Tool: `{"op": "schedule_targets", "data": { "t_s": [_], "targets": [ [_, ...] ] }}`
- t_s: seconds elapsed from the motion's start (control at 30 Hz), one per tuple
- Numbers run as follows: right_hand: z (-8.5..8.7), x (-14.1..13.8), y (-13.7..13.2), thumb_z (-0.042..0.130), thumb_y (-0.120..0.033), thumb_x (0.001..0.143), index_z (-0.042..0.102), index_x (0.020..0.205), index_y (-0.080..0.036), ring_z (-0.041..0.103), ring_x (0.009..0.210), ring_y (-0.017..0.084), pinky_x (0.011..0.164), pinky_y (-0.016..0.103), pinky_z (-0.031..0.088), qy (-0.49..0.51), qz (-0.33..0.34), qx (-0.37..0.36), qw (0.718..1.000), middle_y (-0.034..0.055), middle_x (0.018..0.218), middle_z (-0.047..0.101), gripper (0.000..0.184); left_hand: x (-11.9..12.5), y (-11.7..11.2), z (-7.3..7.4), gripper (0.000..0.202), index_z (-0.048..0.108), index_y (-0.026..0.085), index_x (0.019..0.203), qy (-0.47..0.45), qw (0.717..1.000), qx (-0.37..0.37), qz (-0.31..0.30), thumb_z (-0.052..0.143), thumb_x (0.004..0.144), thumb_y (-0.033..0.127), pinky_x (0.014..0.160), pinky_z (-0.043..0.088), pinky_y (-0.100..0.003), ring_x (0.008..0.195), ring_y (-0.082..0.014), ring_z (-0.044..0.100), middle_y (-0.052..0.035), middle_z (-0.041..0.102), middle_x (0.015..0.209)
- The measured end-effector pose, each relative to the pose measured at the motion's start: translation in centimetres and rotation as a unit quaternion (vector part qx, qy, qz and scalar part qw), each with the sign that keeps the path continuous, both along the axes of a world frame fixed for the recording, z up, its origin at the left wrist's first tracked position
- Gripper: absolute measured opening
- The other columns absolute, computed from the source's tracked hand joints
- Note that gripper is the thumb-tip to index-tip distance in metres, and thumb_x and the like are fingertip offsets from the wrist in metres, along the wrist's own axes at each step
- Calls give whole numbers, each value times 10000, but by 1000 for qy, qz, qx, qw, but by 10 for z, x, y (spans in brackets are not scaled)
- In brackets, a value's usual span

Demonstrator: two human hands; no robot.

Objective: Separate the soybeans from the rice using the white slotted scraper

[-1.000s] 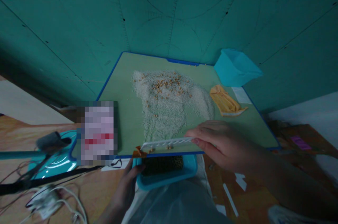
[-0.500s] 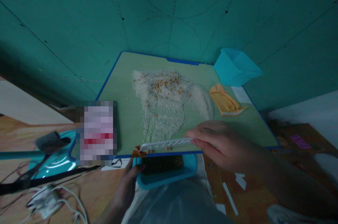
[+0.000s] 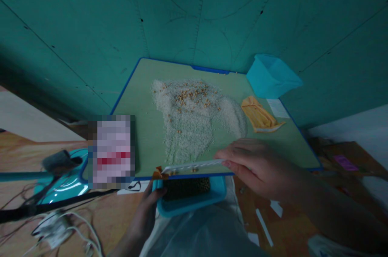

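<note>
My right hand (image 3: 253, 164) pinches one end of a thin, pale, ruler-like strip (image 3: 194, 165) that stands near the table's front edge. A few tan beans (image 3: 194, 170) lie on the near side of the strip. Below that edge, my left hand (image 3: 151, 204) grips the left side of a blue plastic bin (image 3: 194, 207), with its thumb over the rim. Dark and tan grains (image 3: 184, 189) fill part of the bin. Beyond the strip, white rice-like grains (image 3: 188, 140) spread over the table, with many tan beans (image 3: 192, 95) scattered on the far part.
The green table (image 3: 133, 87) has a blue edge. At its right are a blue open container (image 3: 269, 77), a yellow packet (image 3: 259, 115) and a white paper (image 3: 277, 107). A blurred-out item (image 3: 112, 152) stands at left. Cables and a power strip (image 3: 54, 228) lie on the floor.
Almost nothing differs. The right hand and strip appear shifted very slightly right, along with a small shift of the view. Both hands keep their holds.
</note>
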State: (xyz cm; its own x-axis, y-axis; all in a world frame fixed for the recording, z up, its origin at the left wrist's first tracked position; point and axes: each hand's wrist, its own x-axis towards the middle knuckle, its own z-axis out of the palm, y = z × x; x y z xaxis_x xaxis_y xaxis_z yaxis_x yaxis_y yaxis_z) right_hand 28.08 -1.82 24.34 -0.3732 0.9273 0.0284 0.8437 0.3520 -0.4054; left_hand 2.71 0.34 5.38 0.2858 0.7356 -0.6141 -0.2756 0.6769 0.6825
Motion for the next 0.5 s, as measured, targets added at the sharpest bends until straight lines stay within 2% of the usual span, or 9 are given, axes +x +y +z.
{"op": "schedule_targets", "data": {
  "t_s": [0.33,0.5],
  "targets": [
    [0,4,-4,429,-142,883,622,956,-181,616,776,138,682,249,439,-5,-6,-2,1000,47,833,675,210,2,1,1,341,691,255,980,-2,1000,5,-1,664,641,283,970,361,-420,1125,-325,540,7,758,934],
    [1,3,-5,429,-136,884,630,943,-186,615,777,133,690,244,441,-9,-1,-7,1000,47,831,674,215,2,1,0,346,701,284,968,13,1000,-7,18,675,623,272,997,325,-454,1129,-334,538,16,761,929]
  ]
}}
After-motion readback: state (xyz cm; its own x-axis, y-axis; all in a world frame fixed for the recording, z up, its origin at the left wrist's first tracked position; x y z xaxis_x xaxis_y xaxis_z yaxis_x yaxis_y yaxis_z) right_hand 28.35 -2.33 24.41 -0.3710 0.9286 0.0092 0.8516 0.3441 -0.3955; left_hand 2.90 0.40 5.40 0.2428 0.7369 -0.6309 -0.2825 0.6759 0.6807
